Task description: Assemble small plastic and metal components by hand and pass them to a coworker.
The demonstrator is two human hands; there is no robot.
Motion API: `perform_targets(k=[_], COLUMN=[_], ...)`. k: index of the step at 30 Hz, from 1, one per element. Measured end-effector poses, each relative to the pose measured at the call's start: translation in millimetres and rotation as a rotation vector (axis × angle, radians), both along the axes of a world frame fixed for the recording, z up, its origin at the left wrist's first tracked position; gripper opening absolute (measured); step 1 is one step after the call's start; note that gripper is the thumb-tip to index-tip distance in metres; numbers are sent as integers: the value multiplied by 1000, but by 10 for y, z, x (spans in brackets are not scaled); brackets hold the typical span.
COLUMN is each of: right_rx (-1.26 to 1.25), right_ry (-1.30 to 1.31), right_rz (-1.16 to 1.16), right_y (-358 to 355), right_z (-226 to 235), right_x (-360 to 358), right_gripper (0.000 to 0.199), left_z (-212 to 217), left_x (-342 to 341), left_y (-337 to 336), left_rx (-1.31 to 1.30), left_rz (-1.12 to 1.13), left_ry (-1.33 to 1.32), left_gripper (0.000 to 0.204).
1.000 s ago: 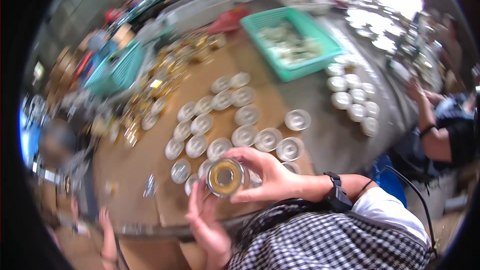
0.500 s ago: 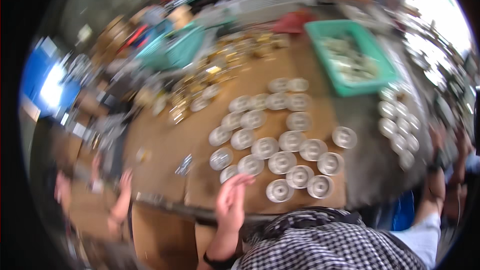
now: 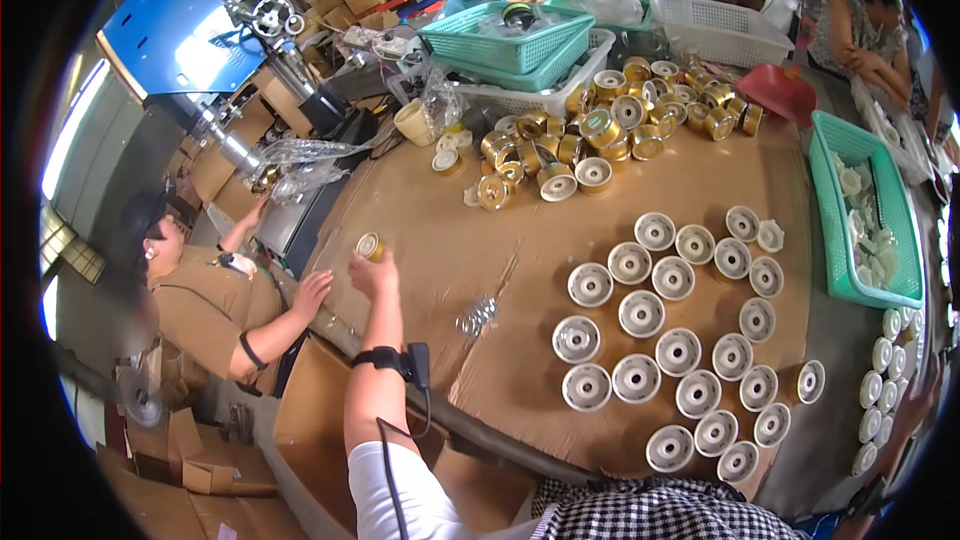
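My left hand [image 3: 374, 276] reaches out to the left, its fingers closed around a small gold round part [image 3: 370, 246] with a pale end. A wristband with a small black device and a cable sits on that forearm. A shiny silver clump [image 3: 477, 316], perhaps in clear wrap, lies to the right of this arm. Several white wheel-like discs [image 3: 641, 313] with centre holes are spread over the cardboard-covered table [image 3: 500, 240]. Farther back lies a heap of gold cylindrical parts [image 3: 560, 181] with white or gold ends. My right hand is out of view.
A co-worker [image 3: 215, 310] stands at the left near a machine with a handwheel [image 3: 277, 16]. Green baskets [image 3: 510, 45] stand at the back; a green tray of white pieces [image 3: 880, 285] is at right. A red scoop [image 3: 778, 95] lies near the heap. White discs [image 3: 882, 353] line the right.
The view has swung left. My left hand has moved from near the white discs to the left and now grips the gold part. My right arm has left the view.
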State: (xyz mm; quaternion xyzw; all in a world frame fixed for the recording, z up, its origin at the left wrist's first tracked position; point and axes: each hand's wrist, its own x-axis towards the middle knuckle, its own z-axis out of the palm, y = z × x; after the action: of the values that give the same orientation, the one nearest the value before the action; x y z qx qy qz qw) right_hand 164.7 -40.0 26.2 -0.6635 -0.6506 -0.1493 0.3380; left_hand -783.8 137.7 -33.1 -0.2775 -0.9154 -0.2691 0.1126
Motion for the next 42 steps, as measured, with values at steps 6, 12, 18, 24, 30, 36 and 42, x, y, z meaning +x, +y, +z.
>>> perform_targets(k=[6, 12, 18, 24, 30, 36, 42], right_rx=[47, -26, -199, -135, -107, -40, -17], right_ry=[-283, -132, 185, 370, 562, 652, 742], right_rz=[-157, -106, 499, 996, 1015, 1007, 1061], right_y=[-220, -30, 403, 223, -154, -422, -565], right_z=[50, 316, 708, 991, 950, 938, 974], right_x=[-211, -974, -2787, -3847, -3642, -3187, -2942], right_gripper=[29, 28, 39, 71, 82, 85, 85], left_z=[-175, -474, 471, 1098, 1392, 1540, 1658], left_x=[-821, -432, 1707, 3279, 3931, 4396, 4656], left_y=[342, 331, -483, -1419, -1907, -2074, -2247], left_rx=[-319, 142, 721, 330, 268, 120, 181], left_rz=[-168, -366, -716, -1086, -1097, -1142, -1104], left_ry=[232, -200, -2166, -2460, -2524, -2289, -2248], left_gripper=[83, 64, 67, 70, 64, 75, 88])
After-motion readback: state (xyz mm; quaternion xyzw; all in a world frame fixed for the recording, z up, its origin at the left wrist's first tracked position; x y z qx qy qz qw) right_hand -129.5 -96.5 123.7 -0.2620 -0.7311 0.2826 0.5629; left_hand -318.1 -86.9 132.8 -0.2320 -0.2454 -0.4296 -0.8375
